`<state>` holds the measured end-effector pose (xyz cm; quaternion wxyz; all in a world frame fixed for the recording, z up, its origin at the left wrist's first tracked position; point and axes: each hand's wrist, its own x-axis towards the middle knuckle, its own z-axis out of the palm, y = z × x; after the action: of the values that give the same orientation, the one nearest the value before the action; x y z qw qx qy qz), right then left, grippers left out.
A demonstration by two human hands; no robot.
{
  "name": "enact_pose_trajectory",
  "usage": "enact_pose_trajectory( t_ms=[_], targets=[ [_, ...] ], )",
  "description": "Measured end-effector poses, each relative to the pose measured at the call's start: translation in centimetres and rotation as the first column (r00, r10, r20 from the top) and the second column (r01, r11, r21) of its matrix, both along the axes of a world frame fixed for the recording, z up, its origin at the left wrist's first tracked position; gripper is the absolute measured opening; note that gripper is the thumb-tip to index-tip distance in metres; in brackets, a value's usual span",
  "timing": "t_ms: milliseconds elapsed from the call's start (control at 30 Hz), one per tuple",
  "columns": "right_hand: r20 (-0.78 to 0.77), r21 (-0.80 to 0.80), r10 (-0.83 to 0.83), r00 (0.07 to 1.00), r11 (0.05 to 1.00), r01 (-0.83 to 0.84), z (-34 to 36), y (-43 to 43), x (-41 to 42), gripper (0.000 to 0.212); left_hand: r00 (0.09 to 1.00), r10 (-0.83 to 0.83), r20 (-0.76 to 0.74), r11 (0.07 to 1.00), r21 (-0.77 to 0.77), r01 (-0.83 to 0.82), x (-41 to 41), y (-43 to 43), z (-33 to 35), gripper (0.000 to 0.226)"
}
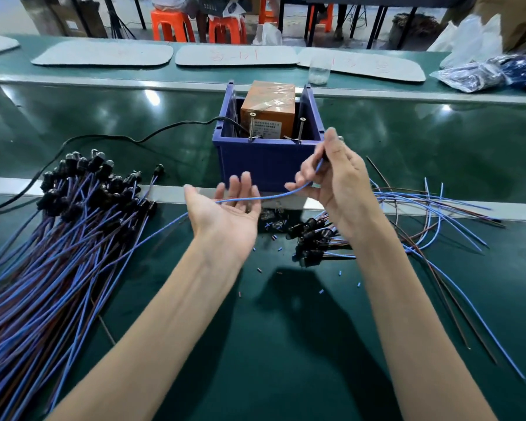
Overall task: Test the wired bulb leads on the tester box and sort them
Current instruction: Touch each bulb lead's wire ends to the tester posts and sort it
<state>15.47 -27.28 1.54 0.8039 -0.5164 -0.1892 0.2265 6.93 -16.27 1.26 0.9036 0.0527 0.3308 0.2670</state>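
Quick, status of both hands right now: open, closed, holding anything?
Left hand: open, palm up; the thin blue insulated wire lead runs across its fingers.
Right hand: fingers pinch that lead's upper end.

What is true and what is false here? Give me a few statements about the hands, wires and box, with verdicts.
1. The right hand pinches a blue wire. True.
2. The left hand is a fist. False: it is open, palm up, with the wire across it.
3. The orange tester box sits in a blue crate. True.
4. The bigger bundle of leads lies on the right. False: it lies on the left.
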Motion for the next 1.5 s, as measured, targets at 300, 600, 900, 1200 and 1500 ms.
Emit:
enact_pose_trajectory(
  t_ms=[300, 600, 900, 1200, 1500],
  targets=[
    [0.066, -0.147, -0.015, 0.998, 0.989, 0.024, 1.0, -2.9, 1.8, 0.044, 0.995, 0.077, 0.056, 0.993, 0.087, -0.081, -0.5, 0.7, 0.7, 0.044],
    [-0.336, 0.198, -0.214, 0.917, 0.936, 0.291, 2.1, -2.6, 1.8, 0.012, 0.949, -0.267, -0.167, 0.755, 0.576, 0.314, -0.2, -0.7, 0.0, 0.038],
    [0.017, -0.055, -0.132, 0.991, 0.99, 0.133, 1.9, -0.9, -0.1, 0.022, 0.913, -0.273, -0.304, 0.398, 0.828, 0.395, 0.0, -2.3, -1.1, 0.031],
    [0.004, -0.231, -0.136, 0.991, 0.964, 0.133, 0.9, 0.1, -0.6, 0.006, 0.918, -0.257, -0.3, 0.328, 0.867, 0.375, -0.1, -2.5, -1.6, 0.032],
    [0.096, -0.283, -0.068, 0.993, 0.955, 0.093, 1.0, 0.6, -1.3, 0.011, 0.957, -0.08, -0.277, 0.412, 0.866, 0.285, 0.2, -2.1, -2.1, 0.036]
  ],
)
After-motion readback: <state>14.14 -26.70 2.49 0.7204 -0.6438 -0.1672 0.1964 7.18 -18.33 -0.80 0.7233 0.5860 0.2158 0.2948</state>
